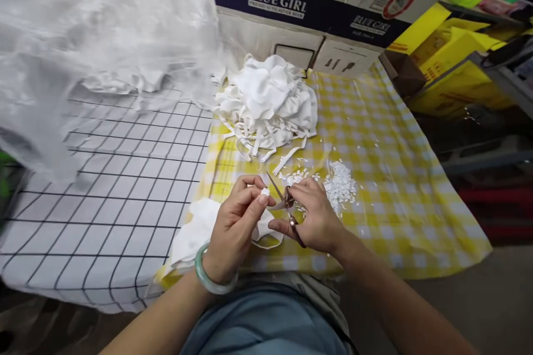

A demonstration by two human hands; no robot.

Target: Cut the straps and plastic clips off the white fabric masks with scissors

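Observation:
Between thumb and fingers, my left hand (241, 216) pinches a small end of white fabric. The rest of that white fabric piece (200, 224) spreads under the hand on the table's near edge, and a thin strap loops below the fingers. My right hand (314, 213) has its fingers in the handles of a pair of scissors (288, 199). The blades are apart and point up and left, close to the left fingertips. Beyond the hands rises a pile of white fabric pieces (266, 91) with straps hanging out. Many tiny white clippings (340, 183) lie heaped right of the scissors.
A yellow checked cloth (400, 222) covers the right side of the table, and a white grid-patterned cloth (112, 222) the left. A large clear plastic bag (125, 16) sits at the back left. A Blue Girl carton (308, 3) stands behind. Yellow boxes (462, 61) fill the right.

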